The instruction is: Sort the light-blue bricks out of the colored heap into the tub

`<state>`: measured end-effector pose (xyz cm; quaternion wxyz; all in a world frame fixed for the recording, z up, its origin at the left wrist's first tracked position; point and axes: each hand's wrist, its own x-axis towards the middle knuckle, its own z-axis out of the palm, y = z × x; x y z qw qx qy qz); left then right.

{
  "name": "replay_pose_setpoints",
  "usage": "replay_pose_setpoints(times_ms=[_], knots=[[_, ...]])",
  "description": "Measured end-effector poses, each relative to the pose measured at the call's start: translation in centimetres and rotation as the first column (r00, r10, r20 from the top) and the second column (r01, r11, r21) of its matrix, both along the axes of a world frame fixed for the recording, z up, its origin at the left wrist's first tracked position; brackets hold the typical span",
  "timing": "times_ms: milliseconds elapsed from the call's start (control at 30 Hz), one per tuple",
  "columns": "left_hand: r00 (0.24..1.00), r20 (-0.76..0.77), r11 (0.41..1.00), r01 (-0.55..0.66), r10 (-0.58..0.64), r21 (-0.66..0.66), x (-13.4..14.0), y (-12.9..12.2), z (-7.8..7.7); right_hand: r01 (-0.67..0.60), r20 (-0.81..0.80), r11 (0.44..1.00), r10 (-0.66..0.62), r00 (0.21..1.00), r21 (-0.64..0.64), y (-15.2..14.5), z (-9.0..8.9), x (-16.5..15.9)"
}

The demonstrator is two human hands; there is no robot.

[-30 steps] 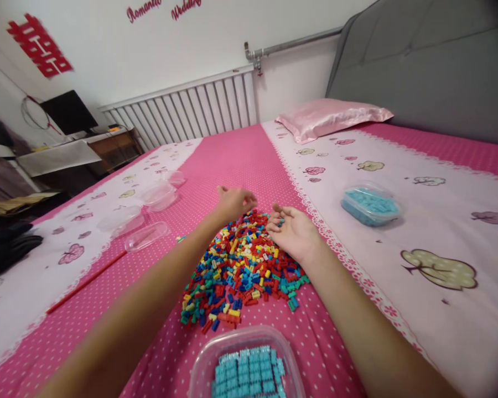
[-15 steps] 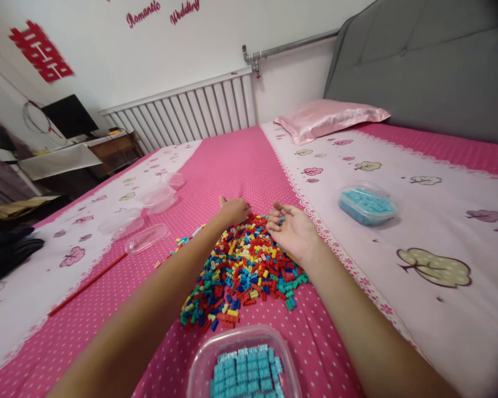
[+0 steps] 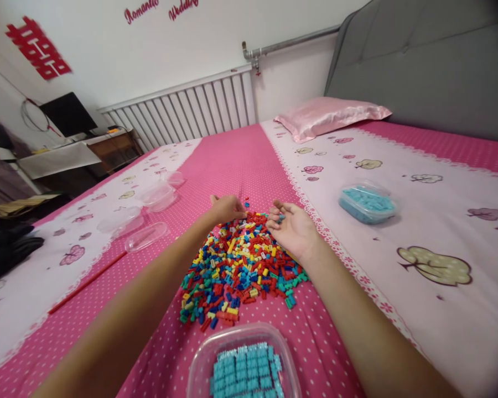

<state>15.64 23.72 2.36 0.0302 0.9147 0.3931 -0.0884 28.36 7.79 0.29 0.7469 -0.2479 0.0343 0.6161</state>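
A heap of small mixed-colour toy bricks [image 3: 240,260] lies on the pink dotted bedding in front of me. At its far edge, my left hand [image 3: 228,209] reaches down with fingertips pinched together among the bricks; what they hold is hidden. My right hand [image 3: 292,229] rests palm up at the heap's right side, fingers curled over a small blue toy brick [image 3: 281,218]. Nearest to me stands a clear plastic box [image 3: 197,362] with light-blue bricks [image 3: 244,370] packed in rows inside.
A second clear box [image 3: 367,203] of light-blue pieces sits to the right. On the left lie empty clear containers [image 3: 157,196], a clear lid-like piece [image 3: 146,237] and a thin red stick [image 3: 87,283]. A pink pillow [image 3: 330,118] lies near the grey headboard [image 3: 419,66].
My left hand has shifted slightly left along the heap's far edge, uncovering a couple of loose bricks beyond it. My right hand stays nearly still, holding the blue brick.
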Motion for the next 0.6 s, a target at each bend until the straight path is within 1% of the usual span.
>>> replay_pose_setpoints(times_ms=[100, 200, 267, 367, 467, 533, 600], knots=[[0.997, 0.070, 0.999, 0.017, -0.015, -0.028, -1.0, 0.0, 1.5, -0.003, -0.007, 1.000, 0.003, 1.000, -0.012, 0.2, -0.3, 0.0], [0.981, 0.173, 0.992, 0.100, -0.086, -0.076, -1.5, -1.1, 2.8, -0.029, -0.023, 0.999, 0.029, 0.999, -0.023, 0.2, -0.3, -0.2], [0.955, 0.256, 0.981, 0.177, -0.151, -0.080, -1.4, -2.7, 3.3, -0.085, -0.036, 0.996, 0.085, 0.996, -0.012, 0.1, 0.0, -0.5], [0.903, 0.355, 0.965, 0.264, -0.243, -0.009, -1.0, -5.7, 3.5, -0.193, -0.050, 0.981, 0.194, 0.980, 0.030, -0.3, 0.6, -1.2], [0.876, 0.414, 0.969, 0.228, -0.248, 0.097, -0.9, -7.6, 4.1, -0.237, -0.064, 0.970, 0.240, 0.969, 0.049, -0.4, 1.0, -1.7], [0.869, 0.445, 0.976, 0.181, -0.217, 0.122, -1.7, -7.7, 4.5, -0.231, -0.074, 0.972, 0.234, 0.970, 0.046, -0.5, 0.9, -1.8], [0.868, 0.465, 0.985, 0.140, -0.173, 0.105, -3.3, -6.9, 4.6, -0.219, -0.079, 0.975, 0.222, 0.972, 0.045, -0.6, 0.7, -1.6]])
